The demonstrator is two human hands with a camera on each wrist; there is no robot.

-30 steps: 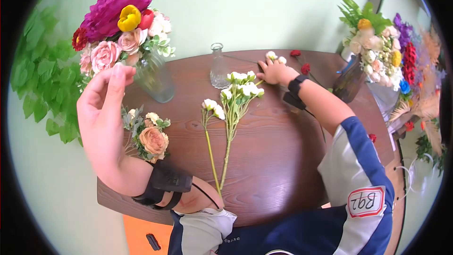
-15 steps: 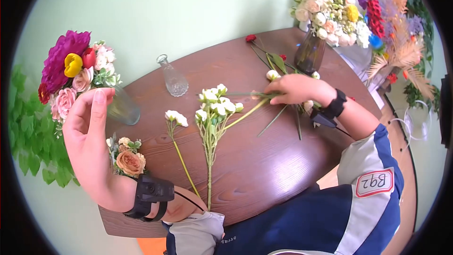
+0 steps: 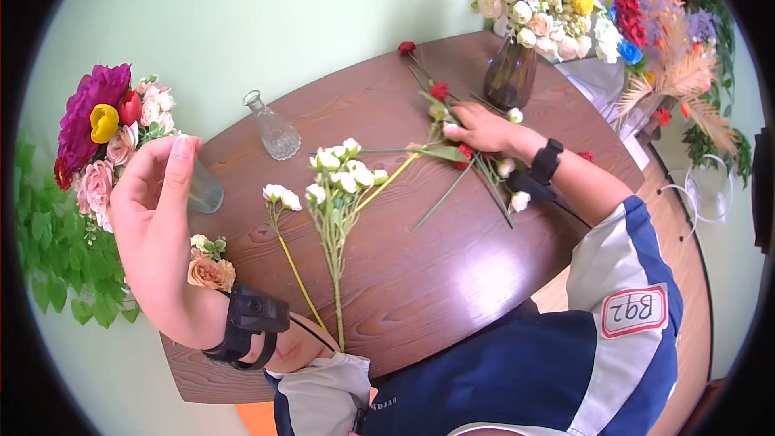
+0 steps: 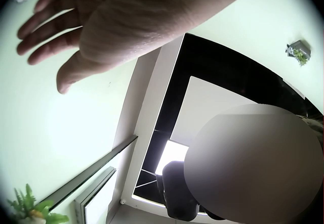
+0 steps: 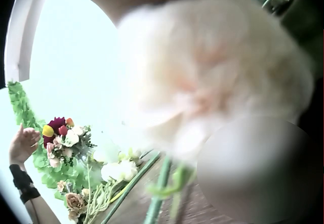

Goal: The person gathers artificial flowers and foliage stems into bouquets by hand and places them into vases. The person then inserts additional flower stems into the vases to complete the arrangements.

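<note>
My left hand (image 3: 157,210) is raised at the left, with nothing in it; the left wrist view shows the hand (image 4: 126,27) with its fingers spread. At the upper right of the table, my right hand (image 3: 484,131) reaches over a loose pile of flowers, touching them. A red rose (image 3: 438,91) lies above its fingers, with white roses (image 3: 519,200) by the wrist. Whether the fingers pinch a stem is hidden. A white-flowered spray (image 3: 339,226) and a thinner white stem (image 3: 295,265) lie mid-table. In the right wrist view, a large pale flower (image 5: 202,67) blocks the hand.
A small clear glass vase (image 3: 276,131) stands near the table's back edge. A dark vase (image 3: 510,77) holds a mixed bouquet (image 3: 541,12) behind my right hand. A second bouquet (image 3: 97,186) fills a glass vase (image 3: 206,190) at the left, near a peach rose (image 3: 211,273).
The head view has swung rightward. My right hand has moved from beside the small vase to the pile of flowers, and more green stems now lie there. My left hand stays raised.
</note>
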